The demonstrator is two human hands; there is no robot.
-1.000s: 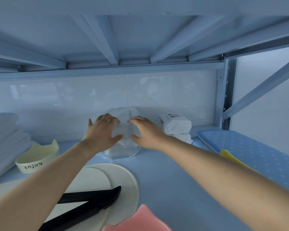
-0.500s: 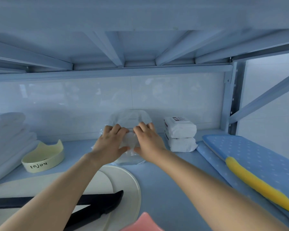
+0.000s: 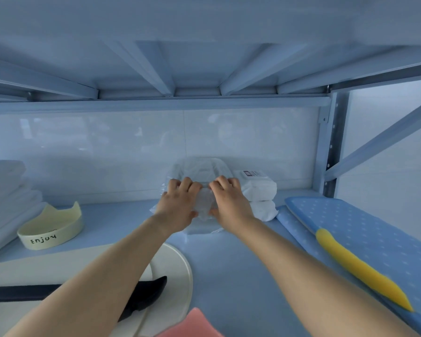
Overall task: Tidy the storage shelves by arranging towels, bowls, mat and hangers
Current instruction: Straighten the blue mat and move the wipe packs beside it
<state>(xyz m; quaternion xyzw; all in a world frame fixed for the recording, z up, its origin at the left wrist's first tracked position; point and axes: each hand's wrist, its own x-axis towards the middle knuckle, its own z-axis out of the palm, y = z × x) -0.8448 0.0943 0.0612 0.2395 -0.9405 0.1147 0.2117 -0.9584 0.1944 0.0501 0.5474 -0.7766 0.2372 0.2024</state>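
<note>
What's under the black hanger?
A flat, round cream mat or plate lies under the black hanger. The left forearm covers the hanger's middle, so what lies under that part cannot be seen.

Blue shelf (image 3: 229,263) holds bowl (image 3: 44,239), towels (image 3: 5,190), wrapped packs (image 3: 260,190).

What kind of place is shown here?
Probably a household storage or laundry corner: a metal shelf rack against a tiled wall, with folded white towels, a cream bowl, and the plastic-wrapped pack that the left hand and right hand grip.
</note>
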